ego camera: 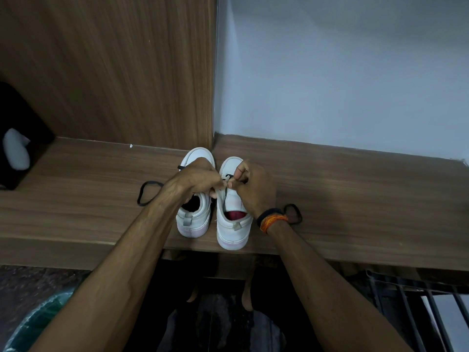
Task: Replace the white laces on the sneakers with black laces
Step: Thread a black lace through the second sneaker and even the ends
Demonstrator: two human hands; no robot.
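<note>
Two white sneakers stand side by side on a wooden ledge, toes toward the wall. The left sneaker has a black lace whose loop trails off to its left. The right sneaker has a red insole and a black lace near its toe; another black loop lies to its right. My left hand and my right hand meet over the right sneaker's tongue, fingertips pinching the black lace there. My hands hide most of the eyelets.
A wood-grain panel rises behind the left sneaker and a pale wall behind the right. A black box with a white object sits at far left. The ledge's front edge runs just under the heels. A metal grille lies below right.
</note>
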